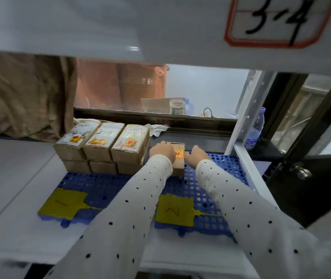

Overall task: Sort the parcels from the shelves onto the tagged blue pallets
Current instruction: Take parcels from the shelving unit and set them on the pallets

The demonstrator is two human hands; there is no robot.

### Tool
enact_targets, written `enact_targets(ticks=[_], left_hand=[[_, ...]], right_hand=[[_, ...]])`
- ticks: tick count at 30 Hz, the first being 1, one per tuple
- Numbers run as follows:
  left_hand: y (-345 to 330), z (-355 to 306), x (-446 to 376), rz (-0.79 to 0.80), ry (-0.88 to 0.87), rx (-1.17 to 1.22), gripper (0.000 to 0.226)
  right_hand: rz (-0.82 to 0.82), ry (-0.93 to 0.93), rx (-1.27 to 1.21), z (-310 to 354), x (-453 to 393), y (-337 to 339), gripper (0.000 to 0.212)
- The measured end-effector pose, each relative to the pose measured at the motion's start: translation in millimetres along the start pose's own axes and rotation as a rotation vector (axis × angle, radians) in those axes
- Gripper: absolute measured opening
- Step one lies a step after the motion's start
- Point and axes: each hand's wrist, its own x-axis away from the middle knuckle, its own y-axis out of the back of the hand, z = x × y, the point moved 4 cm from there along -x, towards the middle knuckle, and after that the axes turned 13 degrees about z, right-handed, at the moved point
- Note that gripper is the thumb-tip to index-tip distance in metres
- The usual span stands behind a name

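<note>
A small brown parcel point(179, 158) with a red and yellow sticker stands on the blue pallet point(221, 178) that carries the yellow tag "2" point(173, 210). My left hand point(163, 151) lies on top of this parcel, fingers curled over its far edge. My right hand point(198, 156) rests just right of the parcel with fingers extended against its side. On the left pallet point(92, 184), tagged "1" point(61, 203), stands a two-layer stack of similar parcels point(102, 150).
A shelf board labelled "3-4" point(275, 21) hangs close overhead. A white shelf upright point(241, 121) stands right of the pallets, with a water bottle point(255, 131) behind it. A window ledge with crumpled cloth point(156, 128) runs behind the parcels.
</note>
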Motion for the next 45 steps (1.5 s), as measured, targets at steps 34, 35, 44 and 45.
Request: enact_targets(ticks=[34,35,44,45], left_hand=[[122.3,107.3,360.5,-0.659,-0.188,-0.292,0.038],[122.0,112.2,368.3,-0.682,-0.189,-0.27,0.036],[104.4,272.3,422.1,-0.655,0.112,-0.093,0.043],[100.8,294.5,429.5,-0.613,0.162,-0.064,0.05]], right_hand=[[-0.619,0.178,0.644,148.8,405.5,42.8,0.044],[-0.63,0.183,0.659,151.8,411.0,42.7,0.045],[-0.635,0.448,0.724,259.0,434.8,-19.3,0.052],[-0.627,0.509,0.725,276.0,440.4,-31.0,0.052]])
